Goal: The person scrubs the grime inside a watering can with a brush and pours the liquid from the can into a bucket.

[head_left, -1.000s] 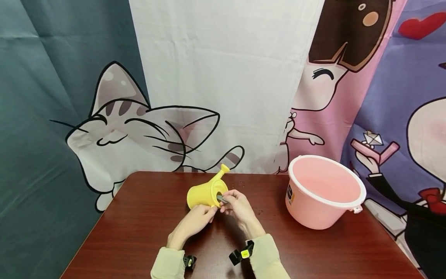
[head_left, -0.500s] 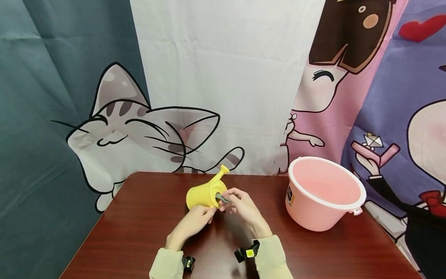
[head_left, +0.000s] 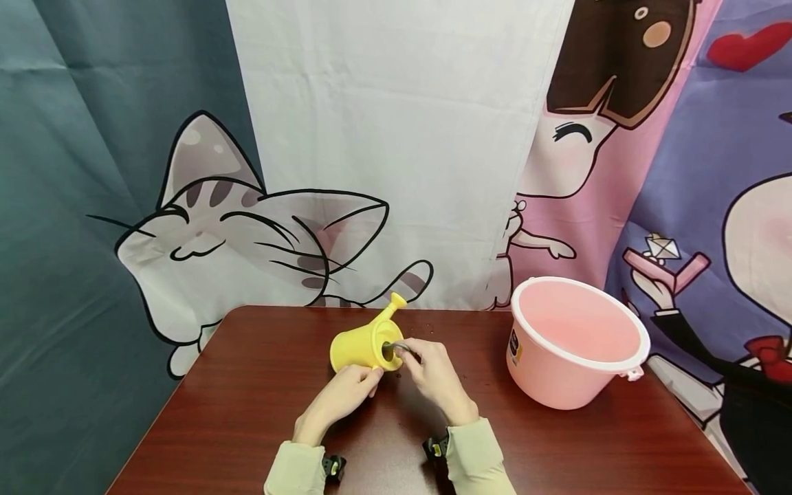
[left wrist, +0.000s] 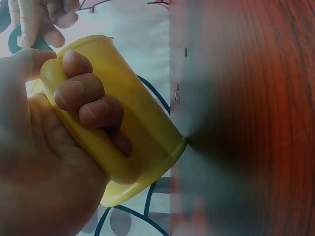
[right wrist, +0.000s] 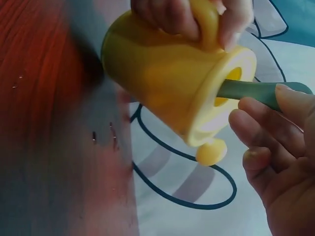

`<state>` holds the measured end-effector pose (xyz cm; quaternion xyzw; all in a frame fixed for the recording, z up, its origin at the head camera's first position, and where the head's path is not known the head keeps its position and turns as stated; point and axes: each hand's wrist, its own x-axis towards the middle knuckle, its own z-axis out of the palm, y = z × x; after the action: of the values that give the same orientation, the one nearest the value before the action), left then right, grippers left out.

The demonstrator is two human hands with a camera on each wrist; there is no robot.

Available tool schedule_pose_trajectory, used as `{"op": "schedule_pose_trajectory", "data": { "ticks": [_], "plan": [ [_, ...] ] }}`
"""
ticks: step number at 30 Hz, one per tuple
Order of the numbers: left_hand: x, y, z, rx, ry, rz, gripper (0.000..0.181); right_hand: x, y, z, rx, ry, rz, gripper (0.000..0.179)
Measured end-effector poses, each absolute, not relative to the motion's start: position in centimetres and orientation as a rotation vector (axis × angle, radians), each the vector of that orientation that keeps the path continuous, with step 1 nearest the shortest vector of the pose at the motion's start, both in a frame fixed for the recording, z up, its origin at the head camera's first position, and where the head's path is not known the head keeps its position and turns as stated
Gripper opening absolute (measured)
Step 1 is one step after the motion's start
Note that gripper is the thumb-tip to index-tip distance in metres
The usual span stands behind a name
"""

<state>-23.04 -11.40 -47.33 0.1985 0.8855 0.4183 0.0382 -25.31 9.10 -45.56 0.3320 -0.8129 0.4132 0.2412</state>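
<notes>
A yellow watering can [head_left: 353,347] is tipped on its side over the table, its open mouth turned toward the right. My left hand [head_left: 348,395] grips the can's handle; in the left wrist view the fingers [left wrist: 81,93] curl round it. My right hand [head_left: 436,375] pinches a grey-green tool handle [right wrist: 253,93] between thumb and fingers. This handle runs through the hole in the can's rim plate, and its far end is hidden inside. The can's sprinkler head [right wrist: 211,151] points away at the back.
A pink bucket [head_left: 566,385] with a white rim stands at the right of the brown wooden table [head_left: 247,412]. Small water drops [right wrist: 113,135] lie on the tabletop beside the can. A printed cartoon curtain [head_left: 396,137] hangs behind the table's far edge.
My right hand has shifted its hold and turned, and the tool handle now slants differently at the can's mouth. The left hand and watering can stay almost in place.
</notes>
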Motion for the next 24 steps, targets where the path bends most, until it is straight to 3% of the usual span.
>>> {"op": "schedule_pose_trajectory", "data": {
  "ticks": [9,24],
  "plan": [
    [-23.1,-11.5,-47.2,0.616,2.735,1.278,0.050,-25.5,8.3,-46.6,0.964,-2.189,0.998,0.008],
    [-23.2,-11.6,-47.4,0.592,2.725,1.291,0.055,-24.8,9.3,-44.5,1.038,-2.106,0.940,0.008]
  ]
}}
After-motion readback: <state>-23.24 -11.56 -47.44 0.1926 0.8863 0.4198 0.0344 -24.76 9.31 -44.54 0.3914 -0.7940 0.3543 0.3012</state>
